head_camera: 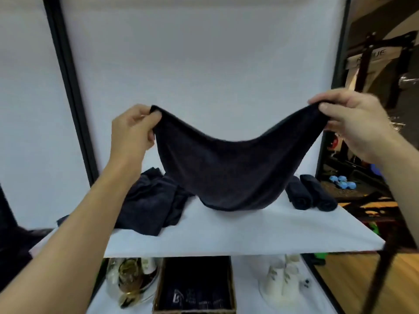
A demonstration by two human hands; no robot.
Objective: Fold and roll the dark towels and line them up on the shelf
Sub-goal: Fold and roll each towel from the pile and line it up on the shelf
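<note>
A dark navy towel (226, 168) hangs spread between my hands above the white shelf (226, 232), its lower edge sagging onto the shelf top. My left hand (133, 130) pinches the towel's upper left corner, and my right hand (353, 123) pinches the upper right corner. A heap of unfolded dark towels (149, 207) lies on the shelf's left side, partly behind my left forearm. Two rolled dark towels (310, 193) lie side by side at the shelf's right end.
Black frame posts (68, 87) stand on both sides of a white back panel. Below the shelf sit a wicker basket with dark items (195, 288), a glass object (129, 279) and a white ornament (281, 282). Gym gear and blue dumbbells (342, 181) lie to the right.
</note>
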